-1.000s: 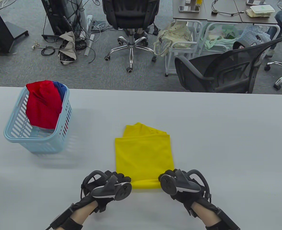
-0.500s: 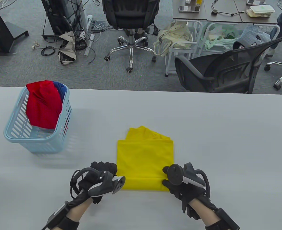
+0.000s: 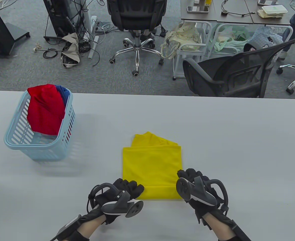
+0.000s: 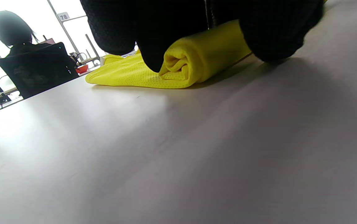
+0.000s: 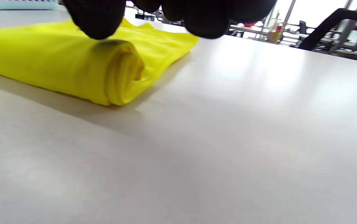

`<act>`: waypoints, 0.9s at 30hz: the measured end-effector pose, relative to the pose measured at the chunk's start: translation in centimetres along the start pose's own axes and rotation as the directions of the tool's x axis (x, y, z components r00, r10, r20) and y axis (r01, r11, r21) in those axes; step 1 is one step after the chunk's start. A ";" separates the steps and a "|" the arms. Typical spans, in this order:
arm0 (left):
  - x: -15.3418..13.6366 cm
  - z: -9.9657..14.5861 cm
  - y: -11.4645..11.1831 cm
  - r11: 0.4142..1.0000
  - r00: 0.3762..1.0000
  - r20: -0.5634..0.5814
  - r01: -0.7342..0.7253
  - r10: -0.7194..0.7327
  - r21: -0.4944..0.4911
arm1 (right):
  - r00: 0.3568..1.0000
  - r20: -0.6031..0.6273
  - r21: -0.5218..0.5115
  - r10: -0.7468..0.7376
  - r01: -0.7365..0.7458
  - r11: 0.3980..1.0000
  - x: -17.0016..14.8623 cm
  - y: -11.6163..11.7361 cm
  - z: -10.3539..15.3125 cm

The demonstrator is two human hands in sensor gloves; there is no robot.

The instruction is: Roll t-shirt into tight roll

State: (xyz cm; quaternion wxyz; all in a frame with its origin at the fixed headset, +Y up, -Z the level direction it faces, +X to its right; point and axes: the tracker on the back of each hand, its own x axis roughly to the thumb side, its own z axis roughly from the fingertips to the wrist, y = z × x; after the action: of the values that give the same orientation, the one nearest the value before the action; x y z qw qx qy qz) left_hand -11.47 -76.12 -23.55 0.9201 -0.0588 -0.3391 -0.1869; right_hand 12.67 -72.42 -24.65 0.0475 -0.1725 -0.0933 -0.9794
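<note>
The yellow t-shirt [image 3: 151, 163] lies folded flat mid-table, its near edge wound into a short roll [image 3: 160, 192]. My left hand [image 3: 128, 188] grips the roll's left end. In the left wrist view its fingers [image 4: 153, 53] close around the roll end [image 4: 181, 65]. My right hand [image 3: 191, 179] lies over the roll's right end, fingers stretched onto the flat cloth. In the right wrist view its fingertips [image 5: 94, 18] sit just over the roll's end [image 5: 122, 74].
A light blue basket [image 3: 16, 144] with a red garment [image 3: 45, 110] and a blue one stands on the grey table [image 3: 237, 150] at the far left. Office chairs and desks stand on the floor beyond the far edge.
The shirt has slid slightly nearer and its near edge is rolled thicker. My left hand swung out left, then came back onto the roll's left end. My right hand shifted a little right.
</note>
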 end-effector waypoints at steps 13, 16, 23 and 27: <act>-1.9 -0.3 0.1 0.995 0.997 -0.031 -0.075 0.077 0.060 | 0.991 0.123 0.138 0.043 -0.060 0.989 1.5 2.6 -1.5; -3.3 -0.1 0.1 0.959 0.959 -0.027 -0.280 0.281 0.033 | 0.987 0.137 0.178 -0.082 0.057 0.982 0.8 2.1 -1.5; -5.7 -0.1 -1.1 0.848 0.843 -0.086 -0.528 0.531 0.057 | 0.952 0.103 0.241 -0.287 0.256 0.936 -0.7 2.7 -1.8; -5.4 0.1 -0.8 0.952 0.937 -0.173 -0.294 0.305 0.083 | 0.958 0.091 0.242 -0.271 0.243 0.939 -0.6 2.7 -2.0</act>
State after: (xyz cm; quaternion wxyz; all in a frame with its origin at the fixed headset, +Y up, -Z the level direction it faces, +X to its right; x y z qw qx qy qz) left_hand -15.65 -75.22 -26.99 0.9665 -0.0665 -0.2448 -0.0397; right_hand 12.95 -75.41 -26.24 -0.0671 -0.2121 -0.2300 -0.9474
